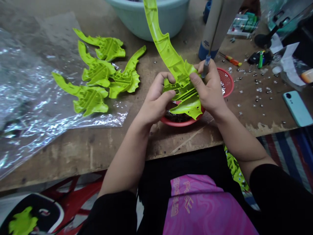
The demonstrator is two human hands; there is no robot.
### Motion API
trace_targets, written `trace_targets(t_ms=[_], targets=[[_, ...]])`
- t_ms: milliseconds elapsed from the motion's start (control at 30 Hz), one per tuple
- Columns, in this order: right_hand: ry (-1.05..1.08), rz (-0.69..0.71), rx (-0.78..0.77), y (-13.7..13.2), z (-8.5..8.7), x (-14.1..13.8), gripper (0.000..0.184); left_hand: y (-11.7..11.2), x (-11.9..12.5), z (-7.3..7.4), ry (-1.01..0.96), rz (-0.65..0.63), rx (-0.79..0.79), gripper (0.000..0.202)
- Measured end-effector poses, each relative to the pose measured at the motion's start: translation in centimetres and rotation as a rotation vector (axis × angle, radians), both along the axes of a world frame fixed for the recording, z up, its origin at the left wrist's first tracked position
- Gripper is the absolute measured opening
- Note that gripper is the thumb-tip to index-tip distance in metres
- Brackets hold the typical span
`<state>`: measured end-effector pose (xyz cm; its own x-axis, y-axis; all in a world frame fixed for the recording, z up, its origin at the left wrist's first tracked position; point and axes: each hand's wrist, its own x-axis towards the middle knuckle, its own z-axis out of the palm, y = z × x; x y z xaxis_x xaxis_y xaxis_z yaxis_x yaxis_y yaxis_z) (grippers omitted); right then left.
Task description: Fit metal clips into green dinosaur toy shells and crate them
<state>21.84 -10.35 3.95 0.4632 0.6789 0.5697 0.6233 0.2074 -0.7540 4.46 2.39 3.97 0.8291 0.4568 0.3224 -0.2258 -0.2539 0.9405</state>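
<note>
A lime-green plastic shell part (pixel 168 55) with a long curved arm is held up in both hands, its ribbed inner side facing me. My left hand (pixel 156 94) is closed on its left edge, thumb on the ribs. My right hand (pixel 211 89) grips the right edge with thumb and fingers. A thin shaft with a clear bluish sleeve (pixel 207 62) stands at the right fingers; whether they touch it I cannot tell. Beneath lies a red basket (pixel 179 124) holding small dark pieces, partly hidden. Another red basket (pixel 228 85) with shiny bits shows behind my right hand.
Several similar green parts (pixel 91 99) lie at left beside clear plastic sheeting (pixel 31 107). A pale blue basin (pixel 151 21) stands behind; a grey cylinder with a blue end (pixel 212 32) rises nearby. Rightward are a small screwdriver (pixel 233 61), scattered metal bits and a phone (pixel 298 107).
</note>
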Motion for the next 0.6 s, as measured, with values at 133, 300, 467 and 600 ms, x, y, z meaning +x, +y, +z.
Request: trace_targets(t_ms=[133, 300, 467, 600], targets=[[0.004, 0.015, -0.031, 0.1, -0.2, 0.4, 0.063, 0.5, -0.4, 0.3, 0.058, -0.055, -0.079, 0.037], [0.097, 0.051, 0.011, 1.2, -0.4, 0.3, 0.066, -0.8, -0.8, 1.8, 0.06, -0.176, -0.22, 0.041], [0.246, -0.045, 0.201, -3.4, 1.8, 0.2, 0.061, 4.8, -1.6, 3.0, 0.052, -0.011, -0.104, 0.084], [0.362, -0.428, 0.367, -15.9, 2.6, 0.5, 0.055, 11.4, -2.6, 4.5, 0.281, 0.371, 0.352, 0.092]])
